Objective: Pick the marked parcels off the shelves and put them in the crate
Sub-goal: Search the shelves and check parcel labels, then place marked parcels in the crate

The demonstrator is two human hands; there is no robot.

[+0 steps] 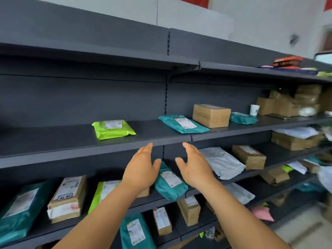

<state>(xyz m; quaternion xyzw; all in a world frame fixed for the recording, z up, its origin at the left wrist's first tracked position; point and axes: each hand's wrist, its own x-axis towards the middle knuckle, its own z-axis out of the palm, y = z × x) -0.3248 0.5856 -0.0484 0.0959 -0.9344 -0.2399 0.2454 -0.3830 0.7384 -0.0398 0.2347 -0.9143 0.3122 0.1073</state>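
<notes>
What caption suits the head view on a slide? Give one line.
Both open hands, left hand and right hand, reach toward a teal parcel on dark shelves.

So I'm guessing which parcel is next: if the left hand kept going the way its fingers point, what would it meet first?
Probably the front edge of the shelf just above the left hand's fingertips, though depth is unclear; the lime-green parcel lies farther left.

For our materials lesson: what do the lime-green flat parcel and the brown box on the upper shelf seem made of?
Lime-green flat parcel: probably glossy plastic film, since it creases softly and shines. Brown box: likely matt cardboard, with stiff square edges and a taped seam.
</notes>
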